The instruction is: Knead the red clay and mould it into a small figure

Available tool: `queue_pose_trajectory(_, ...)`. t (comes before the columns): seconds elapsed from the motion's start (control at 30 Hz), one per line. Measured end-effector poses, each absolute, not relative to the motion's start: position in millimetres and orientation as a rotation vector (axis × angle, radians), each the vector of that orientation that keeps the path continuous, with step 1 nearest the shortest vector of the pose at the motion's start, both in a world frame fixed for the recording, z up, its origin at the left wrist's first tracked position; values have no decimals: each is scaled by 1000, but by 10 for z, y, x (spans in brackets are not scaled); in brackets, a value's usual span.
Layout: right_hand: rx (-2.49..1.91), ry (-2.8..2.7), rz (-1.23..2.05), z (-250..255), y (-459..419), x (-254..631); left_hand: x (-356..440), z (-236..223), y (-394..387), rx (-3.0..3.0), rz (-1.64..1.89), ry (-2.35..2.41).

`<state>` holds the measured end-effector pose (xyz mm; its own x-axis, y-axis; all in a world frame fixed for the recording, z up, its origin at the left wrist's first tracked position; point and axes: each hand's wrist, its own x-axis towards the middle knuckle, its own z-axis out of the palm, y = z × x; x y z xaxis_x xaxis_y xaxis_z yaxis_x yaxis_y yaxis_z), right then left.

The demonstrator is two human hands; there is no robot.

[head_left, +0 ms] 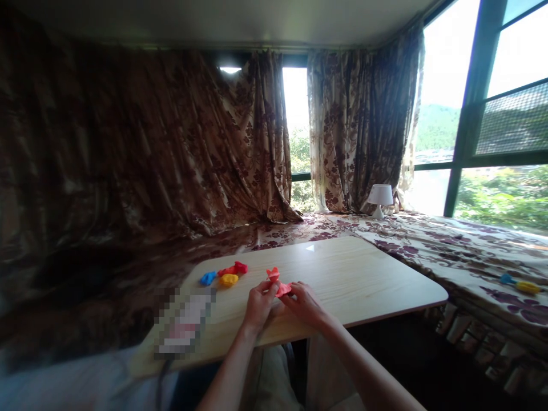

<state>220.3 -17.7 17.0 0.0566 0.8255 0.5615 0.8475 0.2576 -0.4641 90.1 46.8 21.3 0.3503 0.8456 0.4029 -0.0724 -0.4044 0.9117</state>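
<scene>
Both my hands meet over the light wooden table, near its front edge. Between them is a coral-pink crumpled piece, soft-looking, of a material I cannot make out. My left hand pinches its left side, where a lobe of the same colour sticks up above the fingers. The fingers of my right hand close on its right edge. Left of my hands lie a yellow piece, a blue piece and red pieces, similarly lumpy.
A blurred-out flat object lies at the table's left, with a dark cable below it. Patterned cloth covers the ledge on the right, holding a white lamp and a blue-and-yellow item. Curtains and windows stand behind.
</scene>
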Motion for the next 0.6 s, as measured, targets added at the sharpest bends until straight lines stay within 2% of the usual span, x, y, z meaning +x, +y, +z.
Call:
queue_pose_trajectory(0.33,-1571,-1836,-144,185,-193,2168,904,194,490,1617,1326,798)
queue_pose_trajectory(0.6,-1633,-1820,-318,182,-210,2142,919,153,495,1668,1251,781)
